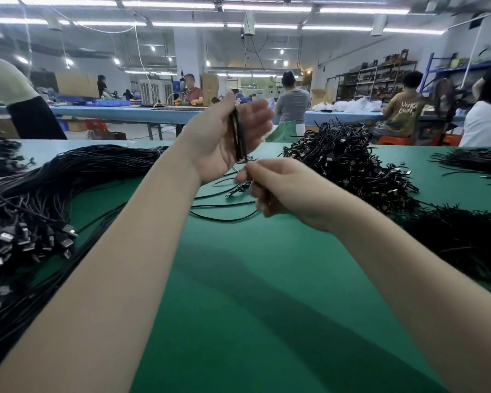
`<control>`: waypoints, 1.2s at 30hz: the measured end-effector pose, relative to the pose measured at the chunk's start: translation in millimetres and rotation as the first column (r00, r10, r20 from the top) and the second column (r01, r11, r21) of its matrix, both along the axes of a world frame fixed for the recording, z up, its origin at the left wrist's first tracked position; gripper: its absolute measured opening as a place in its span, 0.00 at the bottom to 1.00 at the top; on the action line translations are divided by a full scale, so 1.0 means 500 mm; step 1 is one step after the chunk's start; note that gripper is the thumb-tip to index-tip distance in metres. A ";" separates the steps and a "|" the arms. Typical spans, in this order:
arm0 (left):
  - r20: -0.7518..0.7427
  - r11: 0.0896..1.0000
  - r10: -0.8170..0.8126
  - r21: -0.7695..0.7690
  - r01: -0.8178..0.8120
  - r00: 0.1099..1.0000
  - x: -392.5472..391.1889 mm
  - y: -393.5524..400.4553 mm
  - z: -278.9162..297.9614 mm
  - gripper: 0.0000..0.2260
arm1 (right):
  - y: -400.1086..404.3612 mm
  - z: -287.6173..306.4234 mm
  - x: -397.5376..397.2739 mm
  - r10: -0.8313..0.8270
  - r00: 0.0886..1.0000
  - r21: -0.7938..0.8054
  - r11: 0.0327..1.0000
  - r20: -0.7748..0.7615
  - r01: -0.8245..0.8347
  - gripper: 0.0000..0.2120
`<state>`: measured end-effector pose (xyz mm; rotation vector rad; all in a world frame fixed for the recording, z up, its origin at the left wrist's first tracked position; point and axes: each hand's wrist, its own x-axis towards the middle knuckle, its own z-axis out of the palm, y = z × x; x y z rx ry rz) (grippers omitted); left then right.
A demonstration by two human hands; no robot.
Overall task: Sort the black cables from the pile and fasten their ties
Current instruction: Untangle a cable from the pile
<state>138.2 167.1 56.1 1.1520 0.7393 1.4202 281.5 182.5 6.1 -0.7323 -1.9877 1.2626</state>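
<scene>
I watched the left hand point(233, 137) clench 1 folded black cable bundle point(238, 137) upright above the green table mat point(238, 293), while the right hand point(278, 188) pinched its lower end, seemingly working the tie. Beyond, the heap of coiled, tied black cables point(349, 163) looked sizeable, but the long loose black cables point(68, 177) at left suggested much remained; stray strands point(224, 211) lay beneath my hands.

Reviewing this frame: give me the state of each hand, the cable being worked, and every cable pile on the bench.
left hand: raised, closed around a folded black cable
folded cable: bunched in loops, upright in the palm
right hand: pinching the cable's lower end; tie too blurred to judge
loose cables: lying slack on the green table
left pile: long straight strands, connectors at the near end
far right pile: small coiled bundles, heaped
near right pile: thin black strands, heaped
</scene>
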 end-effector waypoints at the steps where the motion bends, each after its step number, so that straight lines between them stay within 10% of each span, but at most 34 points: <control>1: 0.041 1.000 -0.014 0.011 0.013 0.999 -0.005 -0.003 0.003 0.21 | 0.005 -0.013 0.001 0.013 1.000 -0.028 1.000 0.012 -0.012 0.15; 6: 0.004 0.996 -0.086 -0.002 0.086 0.996 -0.010 -0.005 -0.005 0.15 | 0.042 -0.042 0.029 -0.167 0.982 0.025 0.986 0.087 0.165 0.14; 16: -0.048 0.946 -0.174 -0.285 0.154 0.983 0.018 0.019 -0.052 0.17 | 0.052 -0.041 0.024 -0.204 0.960 -0.352 0.927 -0.191 0.127 0.08; 24: -0.527 0.934 -0.021 -0.313 -0.172 0.849 0.012 0.038 -0.070 0.17 | 0.065 -0.066 0.028 -0.229 0.968 -0.285 0.939 -0.103 0.192 0.09; 31: -0.177 0.953 -0.015 -0.302 -0.039 0.984 0.019 0.043 -0.073 0.15 | 0.067 -0.060 0.026 -0.164 0.979 -0.274 0.953 -0.120 0.126 0.11; 36: -0.264 0.972 0.059 -0.203 -0.115 0.963 0.035 0.051 -0.087 0.16 | 0.058 -0.052 0.029 -0.103 0.989 -0.261 0.963 -0.107 0.072 0.13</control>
